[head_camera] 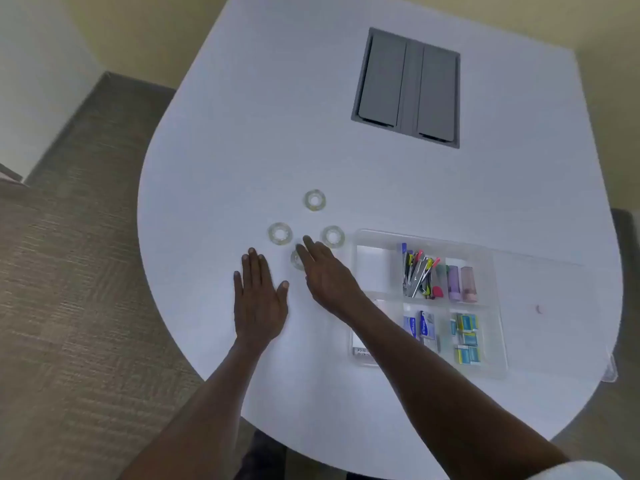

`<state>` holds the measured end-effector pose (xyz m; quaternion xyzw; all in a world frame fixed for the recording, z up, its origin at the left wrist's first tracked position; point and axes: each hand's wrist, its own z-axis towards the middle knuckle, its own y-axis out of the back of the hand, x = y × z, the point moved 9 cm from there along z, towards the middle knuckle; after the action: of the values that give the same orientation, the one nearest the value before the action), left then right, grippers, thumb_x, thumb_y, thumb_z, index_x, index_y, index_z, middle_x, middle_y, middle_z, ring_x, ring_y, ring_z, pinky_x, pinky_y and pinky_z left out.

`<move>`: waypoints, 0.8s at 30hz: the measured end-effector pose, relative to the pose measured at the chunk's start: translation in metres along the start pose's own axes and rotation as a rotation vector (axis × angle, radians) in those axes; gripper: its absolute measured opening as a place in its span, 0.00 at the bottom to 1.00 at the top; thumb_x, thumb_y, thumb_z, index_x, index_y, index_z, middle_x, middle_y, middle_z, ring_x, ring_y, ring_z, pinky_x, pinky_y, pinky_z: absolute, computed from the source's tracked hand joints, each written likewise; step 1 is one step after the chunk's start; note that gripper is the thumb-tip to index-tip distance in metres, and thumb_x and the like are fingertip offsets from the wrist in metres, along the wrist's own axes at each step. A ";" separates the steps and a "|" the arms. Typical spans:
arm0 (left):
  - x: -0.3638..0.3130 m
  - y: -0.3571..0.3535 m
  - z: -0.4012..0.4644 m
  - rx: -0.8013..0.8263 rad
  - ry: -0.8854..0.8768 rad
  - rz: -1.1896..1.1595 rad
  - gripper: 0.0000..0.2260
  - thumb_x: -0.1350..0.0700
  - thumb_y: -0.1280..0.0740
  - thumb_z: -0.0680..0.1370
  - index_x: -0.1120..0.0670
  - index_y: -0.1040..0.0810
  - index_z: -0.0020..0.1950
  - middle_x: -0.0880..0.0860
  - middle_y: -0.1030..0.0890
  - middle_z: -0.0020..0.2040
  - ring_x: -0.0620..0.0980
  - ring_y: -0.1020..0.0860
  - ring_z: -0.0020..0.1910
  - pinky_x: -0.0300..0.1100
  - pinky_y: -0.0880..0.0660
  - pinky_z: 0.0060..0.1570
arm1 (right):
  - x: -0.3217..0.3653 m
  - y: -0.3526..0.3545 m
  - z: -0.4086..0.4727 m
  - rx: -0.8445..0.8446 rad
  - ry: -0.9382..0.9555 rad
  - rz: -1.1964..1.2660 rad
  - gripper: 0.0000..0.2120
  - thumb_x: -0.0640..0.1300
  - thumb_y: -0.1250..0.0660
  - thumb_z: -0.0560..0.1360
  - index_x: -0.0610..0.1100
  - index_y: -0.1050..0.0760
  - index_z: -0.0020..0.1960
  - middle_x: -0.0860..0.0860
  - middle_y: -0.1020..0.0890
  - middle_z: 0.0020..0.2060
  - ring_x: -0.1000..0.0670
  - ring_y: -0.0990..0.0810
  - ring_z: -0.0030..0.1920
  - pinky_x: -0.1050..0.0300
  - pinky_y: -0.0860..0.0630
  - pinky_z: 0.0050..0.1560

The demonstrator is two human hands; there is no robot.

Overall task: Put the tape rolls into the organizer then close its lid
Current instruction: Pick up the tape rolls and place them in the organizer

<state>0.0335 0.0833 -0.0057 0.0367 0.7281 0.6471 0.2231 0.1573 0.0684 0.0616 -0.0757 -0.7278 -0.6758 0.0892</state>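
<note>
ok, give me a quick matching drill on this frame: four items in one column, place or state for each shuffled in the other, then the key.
Items
1. left hand
2. right hand
3. far tape roll
4. organizer

Place or state
A. lying alone, farthest from the person, untouched
B. fingers over the nearest tape roll
C. lid open, upper-left compartment empty
D. flat on the table, palm down, holding nothing

Pairs: 1-D, 2-B, 3-A, 4-C
</note>
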 end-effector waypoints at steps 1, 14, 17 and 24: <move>0.000 0.001 0.000 -0.008 0.015 0.003 0.31 0.46 0.49 0.84 0.64 0.46 0.80 0.63 0.46 0.81 0.59 0.47 0.82 0.58 0.43 0.78 | 0.001 -0.003 0.003 0.010 -0.003 0.012 0.25 0.30 0.38 0.74 0.33 0.34 0.71 0.35 0.31 0.71 0.33 0.28 0.67 0.44 0.22 0.54; 0.002 0.003 0.000 -0.034 0.030 -0.001 0.31 0.43 0.47 0.84 0.62 0.46 0.80 0.60 0.46 0.82 0.56 0.47 0.82 0.56 0.44 0.79 | 0.008 -0.013 0.014 0.029 -0.009 0.028 0.17 0.33 0.39 0.75 0.39 0.30 0.64 0.37 0.28 0.62 0.37 0.27 0.55 0.44 0.20 0.42; 0.003 0.005 -0.001 -0.048 0.031 -0.002 0.32 0.42 0.47 0.83 0.62 0.46 0.80 0.60 0.45 0.82 0.56 0.47 0.82 0.55 0.44 0.80 | 0.000 0.010 0.012 -0.073 -0.085 0.106 0.20 0.33 0.39 0.74 0.40 0.30 0.65 0.38 0.28 0.60 0.37 0.28 0.55 0.44 0.20 0.40; 0.003 0.004 -0.001 -0.035 0.043 -0.047 0.33 0.41 0.47 0.82 0.61 0.46 0.80 0.59 0.47 0.82 0.56 0.48 0.82 0.55 0.45 0.80 | -0.066 0.084 -0.028 -0.438 -0.420 0.342 0.24 0.36 0.33 0.71 0.41 0.31 0.67 0.42 0.27 0.61 0.41 0.29 0.59 0.53 0.31 0.57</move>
<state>0.0294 0.0840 -0.0025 0.0018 0.7219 0.6551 0.2230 0.2419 0.0475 0.1297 -0.3513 -0.5449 -0.7607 0.0309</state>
